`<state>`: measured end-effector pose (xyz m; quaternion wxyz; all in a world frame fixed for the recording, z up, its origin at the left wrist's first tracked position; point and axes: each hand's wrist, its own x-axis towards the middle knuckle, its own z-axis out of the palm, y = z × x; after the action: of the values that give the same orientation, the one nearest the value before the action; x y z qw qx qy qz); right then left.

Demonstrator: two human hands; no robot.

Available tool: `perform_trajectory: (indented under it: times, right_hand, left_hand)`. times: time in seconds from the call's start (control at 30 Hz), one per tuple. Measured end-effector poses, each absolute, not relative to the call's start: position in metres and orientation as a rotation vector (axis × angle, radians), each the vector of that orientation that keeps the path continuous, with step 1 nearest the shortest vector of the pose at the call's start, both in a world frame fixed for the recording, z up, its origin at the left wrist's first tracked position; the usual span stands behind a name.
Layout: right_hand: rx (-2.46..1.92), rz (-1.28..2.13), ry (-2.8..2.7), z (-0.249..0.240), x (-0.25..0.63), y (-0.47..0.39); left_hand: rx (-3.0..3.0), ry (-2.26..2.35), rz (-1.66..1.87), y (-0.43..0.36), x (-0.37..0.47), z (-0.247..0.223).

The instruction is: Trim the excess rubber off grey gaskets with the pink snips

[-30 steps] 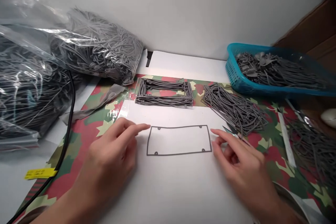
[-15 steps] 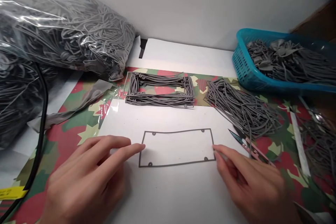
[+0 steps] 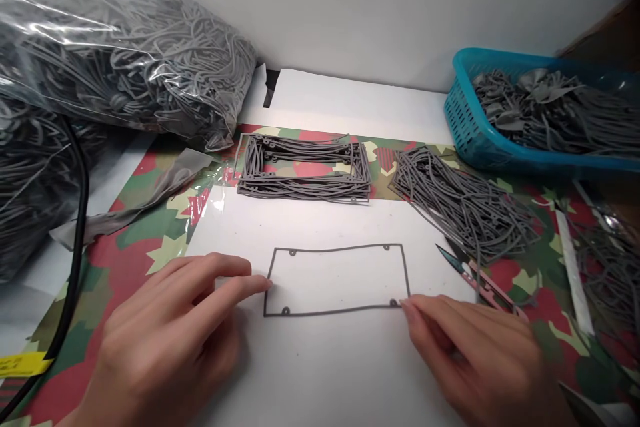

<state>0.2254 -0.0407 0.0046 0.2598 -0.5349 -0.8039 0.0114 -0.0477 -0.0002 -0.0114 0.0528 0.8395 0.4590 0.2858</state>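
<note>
A thin grey rectangular rubber gasket with small eyelets near its corners lies flat on white paper. My left hand rests at its left side, index finger stretched out and its tip touching the short edge; the hand grips nothing. At the lower right corner, the thumb and index finger of my right hand are pressed together on the gasket, covering that corner. Beyond it sits a stack of similar gaskets. A loose heap of gaskets lies to the right.
Pink-handled thread snips lie beside my right hand. A blue basket of grey strips stands back right. Clear plastic bags full of grey strips fill the left, near a black cable and a torn grey strip.
My right hand has slid down the gasket's right edge to its lower corner. My left index fingertip has moved slightly back and down along the left edge. The gasket has barely shifted.
</note>
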Motion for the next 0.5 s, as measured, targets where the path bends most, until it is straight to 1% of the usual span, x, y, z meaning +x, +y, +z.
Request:
perform_trajectory:
  times: [0.13, 0.33, 0.43, 0.5]
  right_hand:
    - [-1.47, 0.073, -2.176, 0.005, 0.226, -0.041]
    - [-1.598, -0.179, -2.182, -0.003, 0.229, -0.033]
    - [-1.653, -0.301, -2.23, -0.006, 0.228, -0.028]
    - [-1.671, -0.323, -2.247, -0.008, 0.228, -0.026]
  left_hand:
    - [2.593, 1.403, 0.77, 0.002, -0.049, -0.009]
    - [2.738, 1.403, 0.596, 0.013, -0.041, -0.007]
    - [2.734, 1.371, 0.611, 0.015, -0.04, -0.007]
    - [2.703, 1.358, 0.643, 0.014, -0.039, -0.007]
